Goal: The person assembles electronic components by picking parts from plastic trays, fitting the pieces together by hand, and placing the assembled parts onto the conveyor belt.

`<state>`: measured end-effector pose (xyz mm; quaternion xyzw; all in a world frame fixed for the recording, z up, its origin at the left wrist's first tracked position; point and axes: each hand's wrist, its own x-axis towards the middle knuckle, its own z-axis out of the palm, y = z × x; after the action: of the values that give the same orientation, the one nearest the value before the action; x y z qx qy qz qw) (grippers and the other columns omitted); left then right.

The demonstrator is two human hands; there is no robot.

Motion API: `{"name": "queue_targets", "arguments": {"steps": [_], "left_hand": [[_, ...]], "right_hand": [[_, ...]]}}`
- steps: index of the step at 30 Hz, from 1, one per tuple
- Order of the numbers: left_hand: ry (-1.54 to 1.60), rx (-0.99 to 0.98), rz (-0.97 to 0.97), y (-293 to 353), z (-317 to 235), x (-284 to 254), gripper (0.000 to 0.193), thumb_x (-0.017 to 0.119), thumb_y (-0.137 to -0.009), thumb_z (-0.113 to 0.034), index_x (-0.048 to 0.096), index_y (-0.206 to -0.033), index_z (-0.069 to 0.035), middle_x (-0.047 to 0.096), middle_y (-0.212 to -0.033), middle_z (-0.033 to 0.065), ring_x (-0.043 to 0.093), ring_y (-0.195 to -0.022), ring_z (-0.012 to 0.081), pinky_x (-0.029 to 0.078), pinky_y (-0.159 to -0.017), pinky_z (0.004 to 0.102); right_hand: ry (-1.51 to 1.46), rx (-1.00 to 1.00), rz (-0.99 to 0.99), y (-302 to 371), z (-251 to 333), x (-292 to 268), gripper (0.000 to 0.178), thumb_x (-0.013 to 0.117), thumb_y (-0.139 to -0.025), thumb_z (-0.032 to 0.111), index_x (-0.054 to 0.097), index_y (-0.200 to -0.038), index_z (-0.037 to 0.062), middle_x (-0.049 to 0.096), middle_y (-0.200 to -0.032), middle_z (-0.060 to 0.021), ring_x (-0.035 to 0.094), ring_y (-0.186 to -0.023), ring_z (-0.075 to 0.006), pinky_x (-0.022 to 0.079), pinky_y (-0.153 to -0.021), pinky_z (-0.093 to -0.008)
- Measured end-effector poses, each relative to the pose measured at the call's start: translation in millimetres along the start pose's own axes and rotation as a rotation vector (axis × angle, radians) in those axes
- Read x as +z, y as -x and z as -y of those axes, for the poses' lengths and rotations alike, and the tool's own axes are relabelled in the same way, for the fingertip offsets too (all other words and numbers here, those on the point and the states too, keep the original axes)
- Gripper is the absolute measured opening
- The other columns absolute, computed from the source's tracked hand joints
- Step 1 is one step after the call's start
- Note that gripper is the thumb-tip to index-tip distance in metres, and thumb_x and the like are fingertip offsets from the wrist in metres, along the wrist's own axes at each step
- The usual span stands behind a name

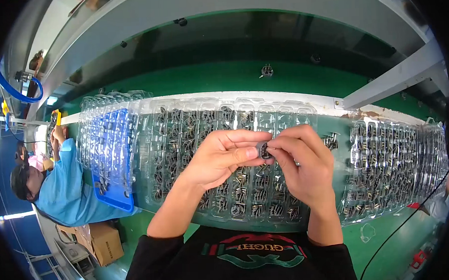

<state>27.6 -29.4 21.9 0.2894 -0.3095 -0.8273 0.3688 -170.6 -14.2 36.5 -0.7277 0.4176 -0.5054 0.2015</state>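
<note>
My left hand (224, 155) pinches a small dark round part (263, 150) between thumb and fingers. From the other side my right hand (305, 161) has its thumb and fingertips closed at the same part; whether they also grip some smaller piece is hidden. Both hands are over a clear plastic tray (152, 158) whose pockets hold many small dark parts with metal pins. A few similar loose parts (330, 141) lie just right of my right hand, on the green tabletop.
At the right stand clear trays (381, 168) filled with parts. Stacked clear trays (86, 131) rest on a blue bin (119, 197) at the left. A co-worker in blue (66, 189) sits beyond it. A grey metal post (397, 75) rises at the far right; a cardboard box (101, 244) stands below left.
</note>
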Motion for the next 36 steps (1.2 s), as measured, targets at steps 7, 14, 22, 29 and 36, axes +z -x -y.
{"name": "queue_targets", "arguments": {"steps": [7, 14, 22, 29, 36], "left_hand": [[-0.265, 0.025, -0.121, -4, 0, 7, 0.034, 0.059, -0.094, 0.003, 0.060, -0.128, 0.006, 0.066, -0.120, 0.0185, 0.066, -0.108, 0.0221, 0.056, -0.093, 0.0338], [-0.625, 0.158, -0.107, -38, -19, -1, 0.031, 0.059, -0.093, 0.002, 0.064, -0.124, 0.003, 0.070, -0.107, 0.0134, 0.067, -0.098, 0.0171, 0.054, -0.089, 0.0300], [-1.498, 0.326, -0.463, -145, -82, -138, 0.028, 0.068, -0.086, -0.017, 0.073, -0.109, -0.001, 0.068, -0.105, 0.0199, 0.069, -0.097, 0.0284, 0.053, -0.081, 0.0359], [-1.130, 0.076, -0.591, -162, -146, -166, 0.042, 0.073, -0.085, -0.032, 0.069, -0.115, -0.002, 0.070, -0.110, 0.0123, 0.064, -0.103, 0.0231, 0.049, -0.089, 0.0347], [-1.915, 1.303, -0.635, -186, -236, -284, 0.032, 0.060, -0.091, -0.027, 0.067, -0.112, -0.004, 0.070, -0.104, 0.0178, 0.066, -0.094, 0.0329, 0.052, -0.086, 0.0459]], "right_hand": [[0.154, -0.018, 0.005, 9, -11, 10, 0.020, 0.074, -0.071, -0.004, 0.068, -0.089, 0.0018, 0.063, -0.084, -0.0059, 0.064, -0.064, -0.0206, 0.051, -0.051, -0.0306], [0.289, -0.021, -0.035, 7, -21, 16, 0.035, 0.069, -0.076, -0.003, 0.068, -0.110, 0.0037, 0.064, -0.090, -0.0056, 0.064, -0.068, -0.0232, 0.053, -0.056, -0.0335], [0.310, 0.018, 0.098, 11, -36, 13, 0.022, 0.070, -0.080, 0.003, 0.068, -0.102, 0.0067, 0.058, -0.078, -0.0066, 0.062, -0.065, -0.0265, 0.051, -0.055, -0.0382], [0.365, 0.070, 0.119, 9, -44, 8, 0.016, 0.070, -0.080, 0.005, 0.068, -0.096, 0.0067, 0.058, -0.076, -0.0064, 0.061, -0.064, -0.0266, 0.050, -0.054, -0.0379], [0.347, 0.076, 0.146, 7, -56, 3, 0.018, 0.071, -0.078, 0.005, 0.068, -0.096, 0.0078, 0.057, -0.073, -0.0060, 0.061, -0.063, -0.0251, 0.050, -0.054, -0.0363]]}}
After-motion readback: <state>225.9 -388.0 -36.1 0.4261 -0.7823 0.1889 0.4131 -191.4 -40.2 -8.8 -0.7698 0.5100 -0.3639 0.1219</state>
